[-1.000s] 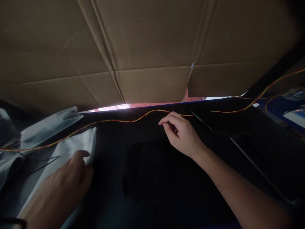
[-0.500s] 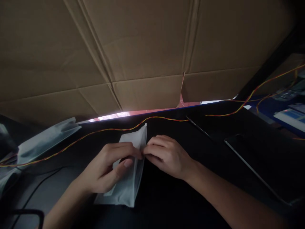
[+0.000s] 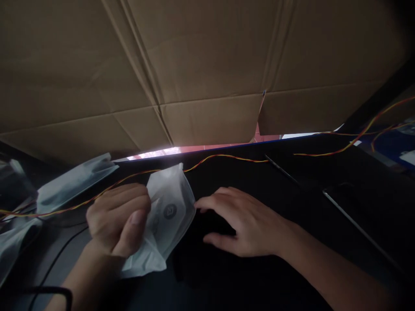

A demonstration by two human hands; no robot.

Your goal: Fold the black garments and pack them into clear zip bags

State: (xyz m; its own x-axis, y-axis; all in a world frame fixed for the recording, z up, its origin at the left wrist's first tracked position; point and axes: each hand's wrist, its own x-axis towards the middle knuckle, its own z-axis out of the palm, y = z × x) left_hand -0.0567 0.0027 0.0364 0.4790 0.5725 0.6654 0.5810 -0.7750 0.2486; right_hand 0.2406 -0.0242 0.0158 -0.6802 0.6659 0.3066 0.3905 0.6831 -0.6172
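Observation:
A frosted white plastic bag (image 3: pixel 171 207) with a small dark round mark lies tilted on the black table in the head view. My left hand (image 3: pixel 119 218) is closed at the bag's left side, its fingers curled round that edge; the fingertips are hidden. At the bag's right edge is my right hand (image 3: pixel 249 222), its thumb and fingers apart. Its index fingertip seems to touch the bag's opening edge, with nothing gripped.
Another frosted bag (image 3: pixel 76 183) lies at the left. A red-yellow twisted wire (image 3: pixel 220 155) crosses behind the bag. Cardboard (image 3: pixel 207 56) stands along the far table edge. A dark flat panel (image 3: pixel 366 235) lies at the right, near a thin dark rod (image 3: pixel 282 169).
My left hand has moved left and curled into a fist, and the bag has turned and spread wider. My right hand has opened its fingers. The view has shifted slightly.

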